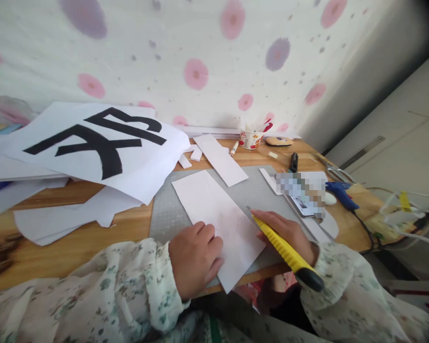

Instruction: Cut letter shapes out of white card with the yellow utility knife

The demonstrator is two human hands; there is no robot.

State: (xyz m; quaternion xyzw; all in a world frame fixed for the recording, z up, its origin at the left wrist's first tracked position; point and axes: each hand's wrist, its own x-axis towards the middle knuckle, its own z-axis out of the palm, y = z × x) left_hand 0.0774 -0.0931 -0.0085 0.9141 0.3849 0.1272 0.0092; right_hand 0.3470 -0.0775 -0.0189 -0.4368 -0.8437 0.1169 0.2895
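A rectangular white board (219,219) lies at a slant on the grey cutting mat (164,209), its near corner jutting past the table's front edge. My left hand (196,257) is closed with curled fingers and presses on the board's left edge. In my right hand (289,233) is a yellow utility knife (280,243) with a black end. Its tip points up and left, close to the board's right edge; whether the two touch I cannot tell. Farther back, a narrower white strip (223,162) lies partly on the mat.
Large paper with black letter shapes (103,143) covers the left, over cut paper (71,214). Behind stand a paper cup (250,139) and marker (234,148). On the right are a blurred phone (302,205), blue glue gun (343,194), scissors (338,172) and cords (420,228).
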